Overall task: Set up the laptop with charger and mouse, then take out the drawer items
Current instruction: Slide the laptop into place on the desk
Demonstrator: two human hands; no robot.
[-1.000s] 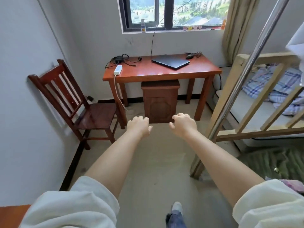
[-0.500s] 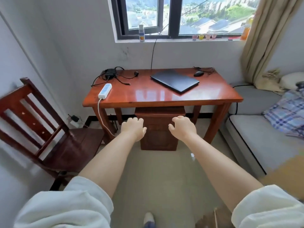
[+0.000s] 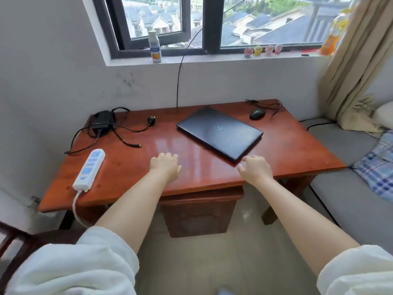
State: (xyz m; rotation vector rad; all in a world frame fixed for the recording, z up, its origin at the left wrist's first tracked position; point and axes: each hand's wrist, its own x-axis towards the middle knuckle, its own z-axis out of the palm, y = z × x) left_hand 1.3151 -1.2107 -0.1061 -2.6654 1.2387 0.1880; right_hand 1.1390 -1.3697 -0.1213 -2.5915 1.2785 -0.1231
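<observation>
Head view: under the desk (image 3: pixel 131 179), at 6 o'clock, stands a closed wooden drawer cabinet (image 3: pixel 200 216); its contents are hidden. The shut laptop (image 3: pixel 220 132) lies askew at the desk's centre, its near corner just beside the right hand (image 3: pixel 256 170). The left hand (image 3: pixel 164 166) hovers over bare wood at 7 o'clock; both hands' fingers are loosely curled, gripping nothing. The charger (image 3: pixel 103 123) sits at 10 o'clock, the mouse (image 3: pixel 257 114) at 1 o'clock, and the power strip (image 3: pixel 89 170) along the left edge.
</observation>
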